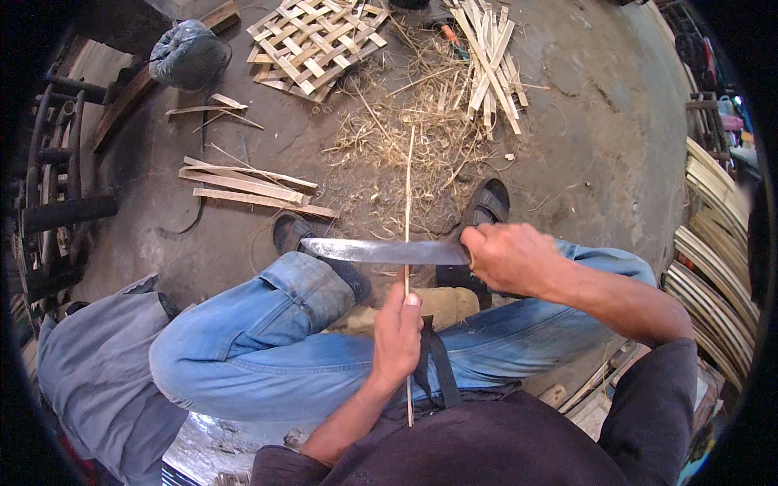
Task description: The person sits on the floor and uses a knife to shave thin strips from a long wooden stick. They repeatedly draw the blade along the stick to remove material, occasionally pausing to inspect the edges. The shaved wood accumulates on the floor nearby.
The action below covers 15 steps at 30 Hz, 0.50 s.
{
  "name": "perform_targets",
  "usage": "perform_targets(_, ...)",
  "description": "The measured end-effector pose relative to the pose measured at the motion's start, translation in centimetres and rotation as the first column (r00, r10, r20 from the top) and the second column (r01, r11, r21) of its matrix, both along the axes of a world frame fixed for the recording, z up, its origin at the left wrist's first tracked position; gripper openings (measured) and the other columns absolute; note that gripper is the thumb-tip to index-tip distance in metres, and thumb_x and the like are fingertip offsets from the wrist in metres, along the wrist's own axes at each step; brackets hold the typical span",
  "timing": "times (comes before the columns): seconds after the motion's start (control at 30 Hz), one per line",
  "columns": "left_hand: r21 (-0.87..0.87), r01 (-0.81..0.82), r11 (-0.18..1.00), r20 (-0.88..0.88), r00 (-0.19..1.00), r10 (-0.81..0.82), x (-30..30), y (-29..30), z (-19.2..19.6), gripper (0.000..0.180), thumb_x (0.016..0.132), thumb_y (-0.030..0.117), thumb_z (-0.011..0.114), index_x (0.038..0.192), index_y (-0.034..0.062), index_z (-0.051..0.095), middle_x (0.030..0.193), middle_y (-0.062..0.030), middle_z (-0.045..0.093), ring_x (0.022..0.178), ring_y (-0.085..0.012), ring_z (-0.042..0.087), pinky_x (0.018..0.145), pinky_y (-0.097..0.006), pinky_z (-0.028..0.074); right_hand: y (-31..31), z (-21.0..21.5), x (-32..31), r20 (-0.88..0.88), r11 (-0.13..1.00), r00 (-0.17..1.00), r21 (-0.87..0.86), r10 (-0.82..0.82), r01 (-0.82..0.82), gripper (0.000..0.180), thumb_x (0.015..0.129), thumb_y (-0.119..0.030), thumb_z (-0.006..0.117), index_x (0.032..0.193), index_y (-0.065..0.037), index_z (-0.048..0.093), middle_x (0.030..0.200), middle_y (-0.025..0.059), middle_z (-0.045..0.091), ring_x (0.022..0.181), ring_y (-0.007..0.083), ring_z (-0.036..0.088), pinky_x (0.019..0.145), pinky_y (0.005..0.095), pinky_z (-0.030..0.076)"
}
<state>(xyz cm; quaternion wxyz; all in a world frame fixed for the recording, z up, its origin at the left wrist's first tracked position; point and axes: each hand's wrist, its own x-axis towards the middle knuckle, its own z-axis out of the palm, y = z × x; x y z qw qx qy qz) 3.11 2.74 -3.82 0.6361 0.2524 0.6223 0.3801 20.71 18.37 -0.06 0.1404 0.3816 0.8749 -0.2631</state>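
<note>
My right hand (510, 257) is closed around the handle end of a long knife (369, 250). Its broad metal blade points left and lies across a thin pale strip (408, 186) that looks like bamboo or cane. Below the blade, my left hand (397, 336) grips this strip between thumb and fingers. The strip runs upright through the view, from above the blade down to my dark shirt. Where blade and strip cross, the blade hides a short piece of the strip. The knife's handle is mostly hidden in my fist.
A woven lattice panel (316, 40) and a pile of flat strips (489, 65) lie ahead, with shavings (413, 121) between. Split pieces (251, 186) lie at left, near a grey plastic bag (188, 55). Grey cloth (105, 377) is lower left; bundled strips (713, 267) stand right.
</note>
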Motion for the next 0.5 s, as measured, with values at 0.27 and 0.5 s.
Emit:
perform_targets(0.27, -0.014, -0.001, 1.0, -0.024, 1.0, 0.001, 0.2, 0.3, 0.5, 0.052, 0.101, 0.019, 0.041, 0.15, 0.0037, 0.034, 0.071, -0.0017, 0.045, 0.062, -0.0098, 0.044, 0.057, -0.027, 0.041, 1.1, -1.3, 0.4, 0.014, 0.986, 0.998, 0.158, -0.061, 0.058, 0.016, 0.086, -0.015, 0.057, 0.09, -0.001, 0.053, 0.081, 0.0214, 0.065, 0.068, 0.0406, 0.068, 0.059, 0.0513, 0.055)
perform_targets(0.5, -0.051, -0.008, 0.999, 0.055, 0.998, 0.011, 0.4, -0.6, 0.3, 0.052, 0.101, 0.02, 0.042, 0.15, 0.0037, 0.034, 0.074, 0.0007, 0.046, 0.063, -0.0082, 0.043, 0.057, -0.025, 0.04, 1.7, -2.5, 1.0, -0.029, 0.97, 1.0, 0.243, 0.006, 0.001, 0.016, 0.086, -0.017, 0.058, 0.089, -0.002, 0.053, 0.078, 0.0192, 0.064, 0.07, 0.0374, 0.068, 0.058, 0.0472, 0.055)
